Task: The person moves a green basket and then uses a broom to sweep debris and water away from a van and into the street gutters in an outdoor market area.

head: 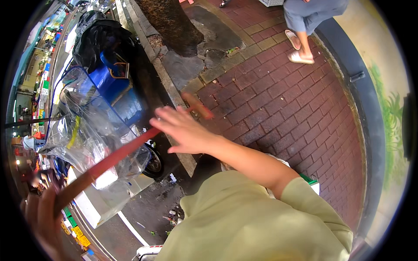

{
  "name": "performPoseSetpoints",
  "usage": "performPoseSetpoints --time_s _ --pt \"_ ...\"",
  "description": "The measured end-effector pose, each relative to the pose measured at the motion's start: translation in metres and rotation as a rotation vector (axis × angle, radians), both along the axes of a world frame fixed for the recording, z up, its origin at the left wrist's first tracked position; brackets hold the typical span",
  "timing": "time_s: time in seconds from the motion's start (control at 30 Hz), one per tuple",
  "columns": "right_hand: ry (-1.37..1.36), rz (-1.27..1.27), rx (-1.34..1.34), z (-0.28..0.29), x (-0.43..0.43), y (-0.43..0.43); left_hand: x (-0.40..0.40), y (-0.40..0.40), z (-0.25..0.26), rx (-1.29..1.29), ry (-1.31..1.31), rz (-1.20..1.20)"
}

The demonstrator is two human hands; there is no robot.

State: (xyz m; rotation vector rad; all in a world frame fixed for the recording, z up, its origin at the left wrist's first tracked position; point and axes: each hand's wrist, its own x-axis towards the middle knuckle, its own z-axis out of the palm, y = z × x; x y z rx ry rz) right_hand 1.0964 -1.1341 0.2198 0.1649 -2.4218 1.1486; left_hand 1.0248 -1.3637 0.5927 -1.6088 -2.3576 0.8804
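Note:
A long red wooden pole slants across the view from lower left to upper right. At its far end is a reddish crosswise head, blurred, over the kerb and paving; I cannot tell if it is a broom or a rake. My left hand is wrapped around the pole's near end, dim at the picture's rim. My right hand lies palm down over the far part of the pole, its fingers stretched and apart. Whether the palm touches the pole is hidden.
A cargo tricycle with plastic sheeting, black bags and white foam boxes stands left of the kerb. Ahead rises a tree trunk. A person in sandals is by the wall, on brick paving.

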Motion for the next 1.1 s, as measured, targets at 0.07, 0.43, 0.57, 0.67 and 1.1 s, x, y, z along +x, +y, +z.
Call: performPoseSetpoints --time_s 0.07,0.43,0.57,0.67,1.1 --pt "-0.133 0.002 -0.043 -0.012 -0.037 -0.004 -0.017 -0.012 -0.002 -0.009 -0.099 -0.065" --pt "-0.509 -0.205 0.255 -0.177 -0.049 0.110 -0.096 0.108 -0.320 1.602 -2.061 0.184" --pt "-0.734 -0.365 0.168 -0.214 -0.059 0.070 -0.097 0.052 -0.345 1.518 -2.051 0.438" --pt "-0.588 -0.135 0.083 -0.204 -0.119 -0.024 -0.116 -0.043 -0.300 1.456 -1.664 0.407" --pt "-0.528 0.619 0.191 -0.053 -0.242 -0.053 -0.108 -0.093 -0.172 2.029 -1.404 -0.087"
